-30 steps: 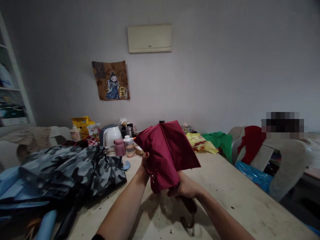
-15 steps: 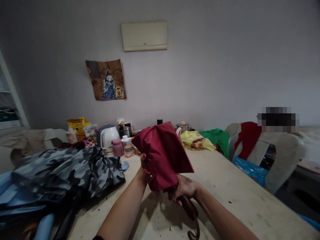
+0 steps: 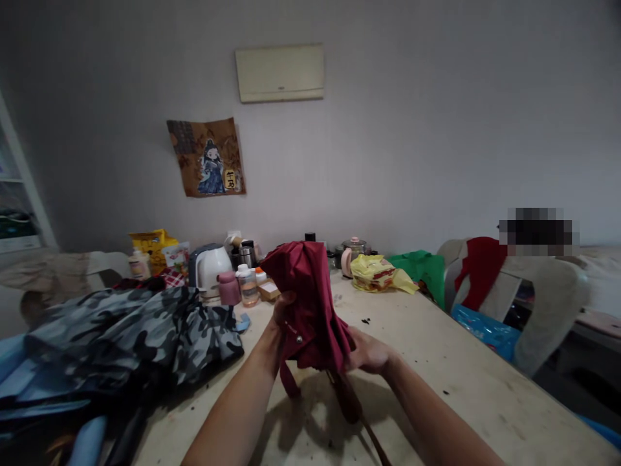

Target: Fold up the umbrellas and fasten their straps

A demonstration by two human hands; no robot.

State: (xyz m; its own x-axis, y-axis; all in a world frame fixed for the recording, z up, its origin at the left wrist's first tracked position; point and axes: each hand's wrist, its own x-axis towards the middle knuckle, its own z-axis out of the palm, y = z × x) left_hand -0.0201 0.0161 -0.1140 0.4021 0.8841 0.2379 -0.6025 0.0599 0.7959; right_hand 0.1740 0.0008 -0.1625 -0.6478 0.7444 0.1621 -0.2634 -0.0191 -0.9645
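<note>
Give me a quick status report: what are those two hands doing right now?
Left hand and right hand both gripping the folded maroon umbrella above the table. Handle points down. Camouflage umbrella lies left, apart.

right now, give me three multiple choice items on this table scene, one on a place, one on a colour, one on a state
1. Where does the camouflage umbrella lie relative to the dark red umbrella?
A. to its left on the table
B. to its right on the chair
C. hanging on the wall

2. What colour is the kettle at the back of the table?
A. black
B. white
C. green

3. In what state is the dark red umbrella?
A. fully open over the table
B. lying untouched on the table
C. folded, its cloth gathered between both hands

Answers:
1 A, the camouflage canopy spreads over the table's left side.
2 B, its body is white with a darker lid and handle.
3 C, the left hand and right hand grip the bunched cloth, the handle pointing down toward the table.
</note>
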